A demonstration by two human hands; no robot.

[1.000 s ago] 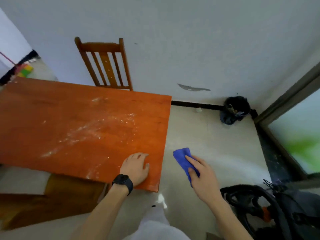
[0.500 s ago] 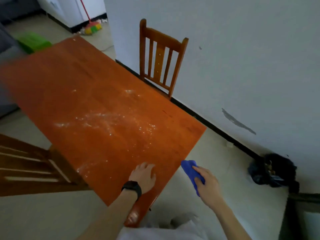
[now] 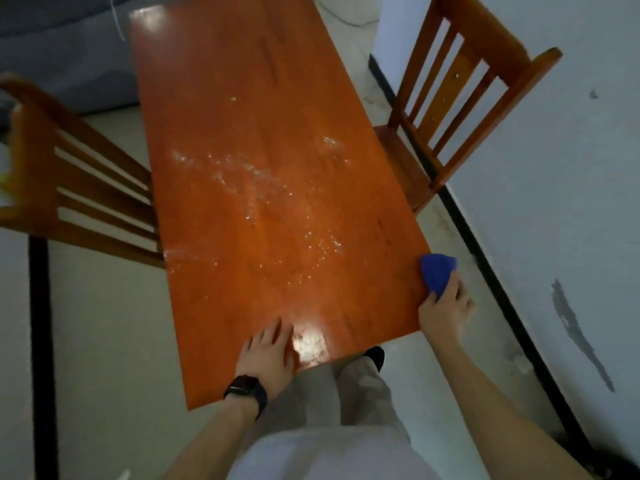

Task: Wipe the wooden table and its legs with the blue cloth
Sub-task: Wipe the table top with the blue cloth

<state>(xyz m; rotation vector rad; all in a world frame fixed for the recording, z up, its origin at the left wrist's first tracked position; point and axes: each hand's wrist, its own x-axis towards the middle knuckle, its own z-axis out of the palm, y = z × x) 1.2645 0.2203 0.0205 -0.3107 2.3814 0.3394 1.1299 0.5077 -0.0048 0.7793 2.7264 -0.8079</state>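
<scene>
My right hand (image 3: 445, 311), fingers curled round the small folded blue cloth (image 3: 439, 271), has brought it from over the floor to the right edge of the long orange-brown wooden table (image 3: 259, 133). My left hand (image 3: 268, 351) lies flat there, holding nothing. I judge wiping is just beginning: white dusty smears (image 3: 256, 188) remain. No container shows.

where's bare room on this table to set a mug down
The far end of the table, beyond the white dust, is bare wood. A smaller bare strip lies between the left hand and the right hand holding the blue cloth at the near right corner. The dusty middle is the crowded part.
</scene>
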